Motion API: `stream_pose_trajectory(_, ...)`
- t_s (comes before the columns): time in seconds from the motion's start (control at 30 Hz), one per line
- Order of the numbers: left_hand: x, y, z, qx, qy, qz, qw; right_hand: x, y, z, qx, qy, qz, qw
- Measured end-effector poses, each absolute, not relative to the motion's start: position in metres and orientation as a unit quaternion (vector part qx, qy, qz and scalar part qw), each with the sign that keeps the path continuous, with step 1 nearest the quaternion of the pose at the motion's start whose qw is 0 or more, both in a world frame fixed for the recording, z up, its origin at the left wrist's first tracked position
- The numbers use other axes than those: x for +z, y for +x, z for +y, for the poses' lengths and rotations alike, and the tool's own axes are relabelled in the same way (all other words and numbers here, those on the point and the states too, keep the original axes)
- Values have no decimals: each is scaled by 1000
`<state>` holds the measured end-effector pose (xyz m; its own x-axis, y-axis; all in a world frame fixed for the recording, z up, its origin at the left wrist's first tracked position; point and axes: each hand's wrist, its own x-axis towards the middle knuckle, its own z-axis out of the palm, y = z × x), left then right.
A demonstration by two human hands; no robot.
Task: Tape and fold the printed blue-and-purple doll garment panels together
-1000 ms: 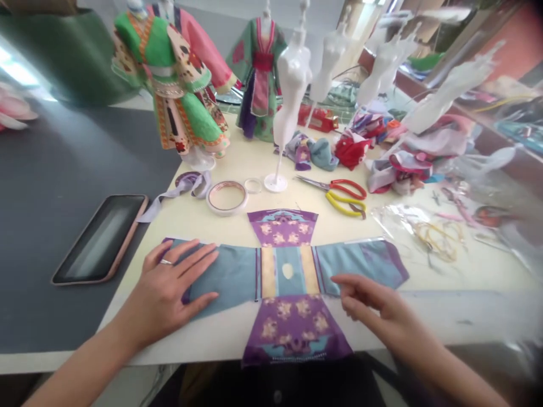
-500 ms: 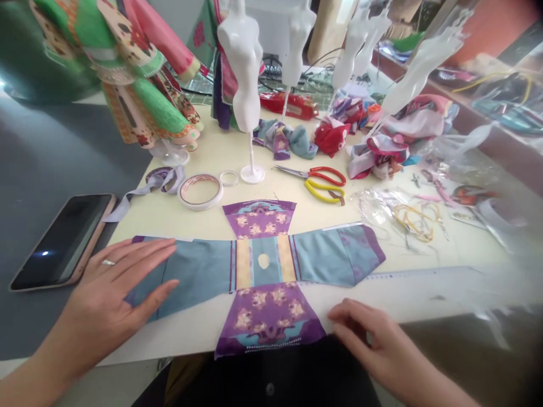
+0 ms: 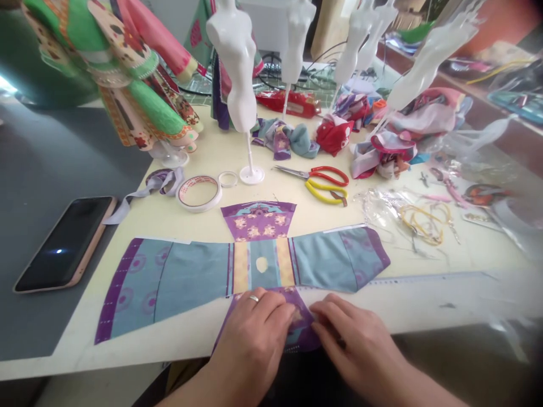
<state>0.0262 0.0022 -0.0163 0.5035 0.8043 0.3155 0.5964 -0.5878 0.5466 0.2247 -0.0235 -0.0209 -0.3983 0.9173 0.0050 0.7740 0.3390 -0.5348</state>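
Observation:
A flat, cross-shaped doll garment piece (image 3: pixel 197 265) lies in front of me, with blue sleeves, a cream-striped middle and purple flowered panels at top and bottom. A small pale opening sits at its centre. My left hand (image 3: pixel 258 333) rests over the lower purple panel, fingers curled together and a ring on one; its fingertips are partly hidden, and what they hold cannot be made out. At that panel's right edge, my right hand (image 3: pixel 352 336) is closed, thumb and fingers pinching the cloth. Much of the lower panel is covered by the hands.
Beyond the cloth lie scissors (image 3: pixel 316 181), a tape roll (image 3: pixel 199 193) and a white mannequin (image 3: pixel 237 73), with more mannequins behind. A phone (image 3: pixel 65 243) lies at left beside a dressed doll form (image 3: pixel 127 79). A ruler (image 3: pixel 424 278) runs along the right; crumpled clothes (image 3: pixel 384 155) lie behind.
My left hand has moved right, from the left sleeve to the lower purple panel, uncovering the sleeve. My right hand has moved slightly left onto that panel's edge.

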Motion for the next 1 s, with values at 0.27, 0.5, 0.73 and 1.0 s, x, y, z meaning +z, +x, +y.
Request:
stream_pose_trajectory(0.27, -28, 31, 17, 239, 836, 418, 264, -16, 221, -4, 267, -486, -811, 184)
stream_pose_trajectory(0.5, -31, 32, 19, 221, 837, 418, 275, -20, 219, 9, 275, -460, -835, 127)
stream_pose_trajectory(0.73, -31, 30, 20, 205, 837, 416, 290, -17, 227, 6, 273, -459, -836, 125)
stream_pose_trajectory(1.0, -29, 29, 21, 204, 833, 412, 308, -16, 219, 12, 243, -447, -853, 120)
